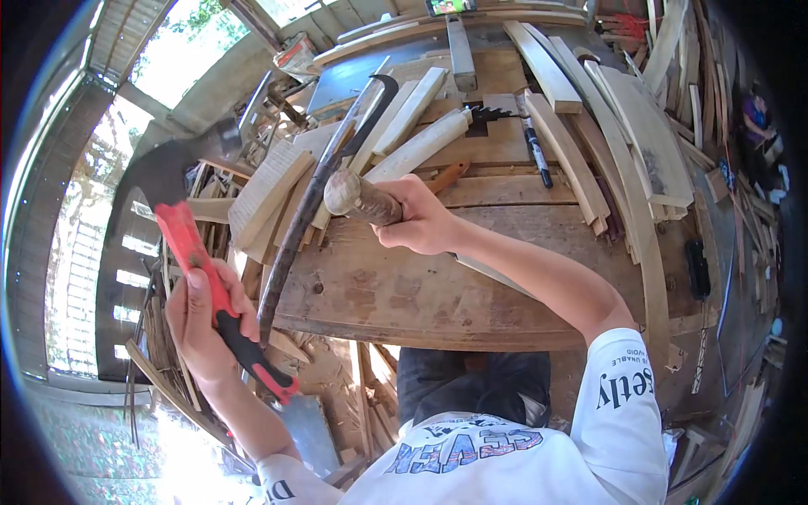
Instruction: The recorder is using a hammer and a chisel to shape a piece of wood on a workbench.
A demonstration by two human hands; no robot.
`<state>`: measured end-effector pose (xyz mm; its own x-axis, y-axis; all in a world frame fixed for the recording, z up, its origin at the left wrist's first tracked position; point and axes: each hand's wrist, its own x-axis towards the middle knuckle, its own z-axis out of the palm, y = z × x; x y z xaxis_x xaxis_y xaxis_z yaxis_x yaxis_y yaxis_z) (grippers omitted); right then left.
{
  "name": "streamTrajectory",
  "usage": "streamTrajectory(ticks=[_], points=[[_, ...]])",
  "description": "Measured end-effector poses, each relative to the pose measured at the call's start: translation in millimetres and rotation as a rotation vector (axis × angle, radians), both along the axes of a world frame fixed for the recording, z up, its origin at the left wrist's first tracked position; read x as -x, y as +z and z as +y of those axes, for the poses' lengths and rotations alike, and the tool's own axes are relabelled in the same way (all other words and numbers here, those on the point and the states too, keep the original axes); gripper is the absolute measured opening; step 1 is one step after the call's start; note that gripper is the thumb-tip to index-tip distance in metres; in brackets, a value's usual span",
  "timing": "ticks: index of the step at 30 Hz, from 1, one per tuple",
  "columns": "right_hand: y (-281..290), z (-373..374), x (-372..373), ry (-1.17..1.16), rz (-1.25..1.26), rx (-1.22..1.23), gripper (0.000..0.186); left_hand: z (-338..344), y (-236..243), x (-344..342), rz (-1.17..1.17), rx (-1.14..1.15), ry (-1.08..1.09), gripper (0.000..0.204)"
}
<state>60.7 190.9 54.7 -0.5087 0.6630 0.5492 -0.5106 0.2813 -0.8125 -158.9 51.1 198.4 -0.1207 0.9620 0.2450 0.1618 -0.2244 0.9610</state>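
We close left hand [199, 328] round hammer [187, 238], pointing toward 11 o'clock; our right hand [423, 219] clenches round-ended wooden piece [364, 200], end toward 9. Beyond right hand: hooked blade [383, 106] at 11, marker pen [538, 153] at 2.

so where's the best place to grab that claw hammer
Take the claw hammer low on its black grip, probably from the right. The head is raised at the upper left, while the handle's free end slants down and right below the left hand, which wraps its middle. Coming from there should stay well clear of the head.
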Motion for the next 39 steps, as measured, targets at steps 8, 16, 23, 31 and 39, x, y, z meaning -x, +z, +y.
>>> streamTrajectory(ticks=[8,16,23,31,39], points=[[-1.1,-1.6,-11.3,0.035,0.114,0.06,0.012,-14.2,15.7,-27.5,0.556,-0.02,-0.092,0.027],[-1.4,-4.3,-11.3,0.032,0.081,0.0,0.012,-21.6,66.9,-21.9,0.392,-0.25,0.007,0.036],[-3.7,-0.3,-11.7,0.063,0.088,-0.014,0.011,-3.0,56.6,-33.2,0.828,0.211,-0.121,0.022],[-11.1,8.4,-15.5,0.054,0.06,0.075,0.013,-8.7,86.2,-31.5,0.28,-0.342,0.113,0.037],[-5.5,21.0,-21.7,0.118,0.162,0.229,0.016,4.5,86.0,-40.3,0.585,0.24,-0.176,0.032]])
